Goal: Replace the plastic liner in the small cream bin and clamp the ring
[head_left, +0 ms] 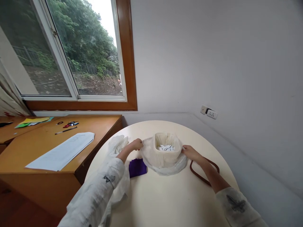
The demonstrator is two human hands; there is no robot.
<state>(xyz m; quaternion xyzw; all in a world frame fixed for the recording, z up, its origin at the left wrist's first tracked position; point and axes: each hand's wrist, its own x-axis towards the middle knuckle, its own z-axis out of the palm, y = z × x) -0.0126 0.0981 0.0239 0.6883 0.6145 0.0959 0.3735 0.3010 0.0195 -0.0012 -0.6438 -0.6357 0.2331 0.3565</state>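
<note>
A cream bin (pixel 169 154) with rounded corners stands on the round table, with scraps of white paper (pixel 165 147) inside. A thin translucent white plastic bag (pixel 163 170) lines it and hangs spread around its outside. My left hand (pixel 136 144) pinches the bag's edge to the left of the bin. On the opposite side my right hand (pixel 189 152) grips the bag's edge close to the bin's wall. A purple cloth-like piece (pixel 137 167) lies beneath my left forearm. Partly under my right forearm rests a brown ring-shaped frame (pixel 199 176).
Crumpled white plastic (pixel 117 143) lies at the left of the round table (pixel 165 201). A wooden desk (pixel 59 132) adjoins on the left, bearing white papers (pixel 63 151), a pen (pixel 66 130), scissors-like items (pixel 70 124) and coloured sheets (pixel 35 121). The wall has a socket (pixel 211 113).
</note>
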